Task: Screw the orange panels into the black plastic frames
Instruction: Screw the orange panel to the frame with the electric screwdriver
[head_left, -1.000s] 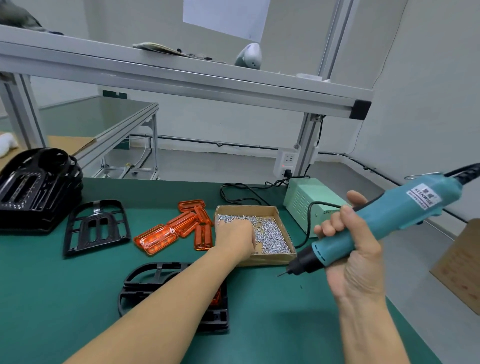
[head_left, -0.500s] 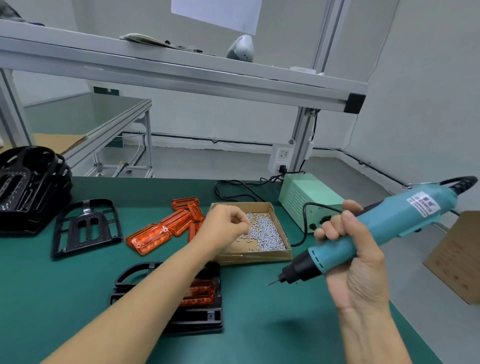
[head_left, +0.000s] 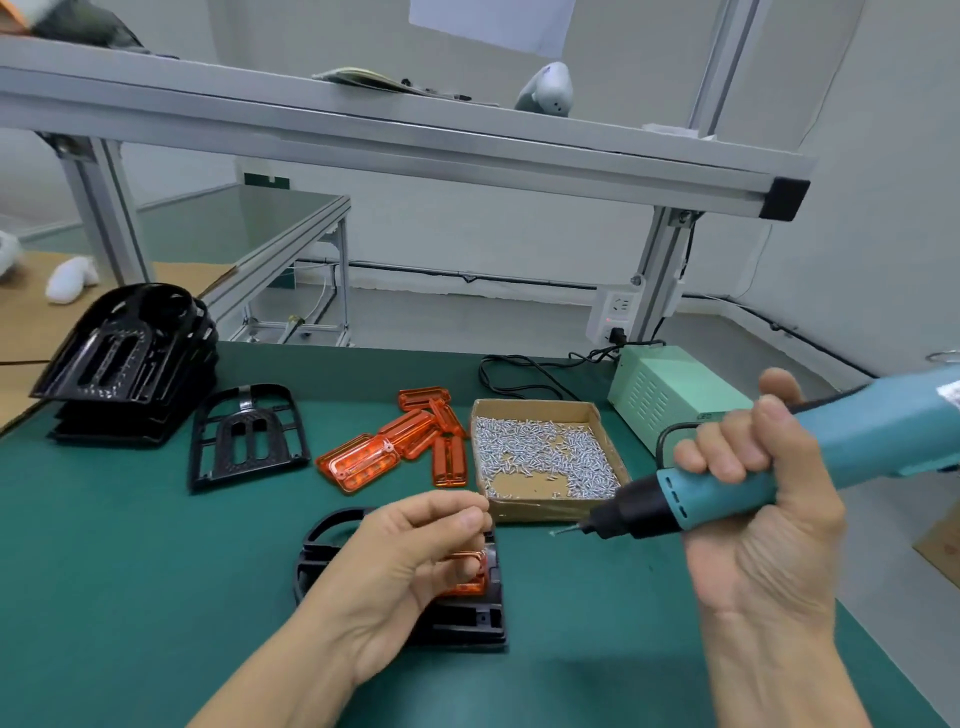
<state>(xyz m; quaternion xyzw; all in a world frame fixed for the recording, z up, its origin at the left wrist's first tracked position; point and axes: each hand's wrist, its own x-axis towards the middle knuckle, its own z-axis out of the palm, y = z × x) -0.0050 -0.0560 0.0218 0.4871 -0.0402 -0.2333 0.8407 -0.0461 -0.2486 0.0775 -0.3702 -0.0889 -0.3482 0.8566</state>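
A black plastic frame (head_left: 462, 623) lies on the green mat in front of me with an orange panel (head_left: 470, 584) seated in it, mostly hidden by my left hand (head_left: 410, 561). That hand hovers above the frame, its thumb and fingertips pinched together on a screw too small to make out. My right hand (head_left: 753, 519) grips a teal electric screwdriver (head_left: 857, 431), held in the air to the right. Its bit (head_left: 569, 531) points left toward the frame and is clear of it.
A cardboard box of screws (head_left: 540, 512) sits behind the frame. Several loose orange panels (head_left: 400, 441) lie to its left. A single black frame (head_left: 244, 436) and a stack of frames (head_left: 124, 358) stand at far left. A green power supply (head_left: 670, 395) sits at back right.
My left hand has come out of the screw box and drawn back over the frame with its fingertips pinched. The screwdriver has stayed roughly where it was, bit tilted down and left.
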